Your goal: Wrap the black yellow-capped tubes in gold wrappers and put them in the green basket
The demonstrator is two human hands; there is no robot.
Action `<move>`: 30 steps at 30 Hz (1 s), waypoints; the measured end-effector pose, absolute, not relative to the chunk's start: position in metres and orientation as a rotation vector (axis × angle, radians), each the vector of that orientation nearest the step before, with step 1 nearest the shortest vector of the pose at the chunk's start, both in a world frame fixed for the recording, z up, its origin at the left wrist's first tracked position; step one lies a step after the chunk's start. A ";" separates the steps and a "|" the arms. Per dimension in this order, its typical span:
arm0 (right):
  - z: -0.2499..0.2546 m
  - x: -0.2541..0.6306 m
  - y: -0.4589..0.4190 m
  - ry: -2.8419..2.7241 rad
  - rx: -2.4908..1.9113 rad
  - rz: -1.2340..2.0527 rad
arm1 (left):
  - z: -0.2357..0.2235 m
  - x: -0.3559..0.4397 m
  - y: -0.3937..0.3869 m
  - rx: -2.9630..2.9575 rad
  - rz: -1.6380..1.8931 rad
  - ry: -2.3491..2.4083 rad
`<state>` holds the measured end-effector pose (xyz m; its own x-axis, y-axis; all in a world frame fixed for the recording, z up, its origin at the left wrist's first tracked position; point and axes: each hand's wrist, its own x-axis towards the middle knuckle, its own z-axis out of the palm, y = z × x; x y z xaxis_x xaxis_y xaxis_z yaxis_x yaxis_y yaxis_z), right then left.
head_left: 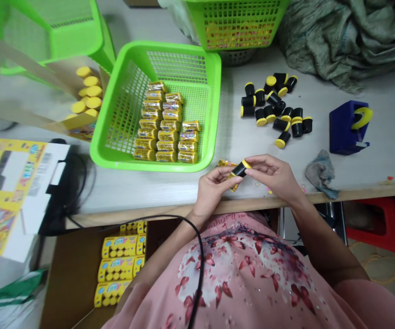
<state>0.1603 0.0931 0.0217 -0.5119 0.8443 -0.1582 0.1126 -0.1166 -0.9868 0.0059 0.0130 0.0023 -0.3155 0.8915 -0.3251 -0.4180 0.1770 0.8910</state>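
Near the table's front edge, my left hand [214, 186] and my right hand [271, 176] meet around a small black canister with a yellow cap [240, 168]. The right fingers pinch its capped end, and the left fingers and thumb hold the other end. A yellow printed wrapper [234, 183] lies against the canister at my left fingertips, partly hidden by them. Beyond my right hand lies a loose group of black canisters [273, 98] with yellow caps. To the left, a green basket [214, 114] holds rows of wrapped yellow canisters [168, 146].
A blue tape dispenser [344, 130] and a crumpled grey cloth [322, 173] are on the right. Another green basket [197, 27] stands at the back. A flat printed carton [15, 192] lies at left. Below the table edge, a cardboard box [67, 278] holds yellow packs. A black cable [201, 265] crosses in front.
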 end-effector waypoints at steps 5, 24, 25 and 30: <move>0.014 0.165 0.089 -1.874 -0.903 1.432 | 0.000 0.002 0.015 0.483 1.345 1.196; 0.000 0.170 0.079 -1.895 -0.985 1.200 | 0.003 0.008 0.012 0.528 1.216 1.187; -0.001 0.169 0.079 -1.936 -1.029 1.074 | 0.002 0.012 0.012 0.598 1.273 1.296; 0.002 0.169 0.077 -2.164 -0.959 0.738 | -0.001 0.019 0.020 0.694 1.370 1.392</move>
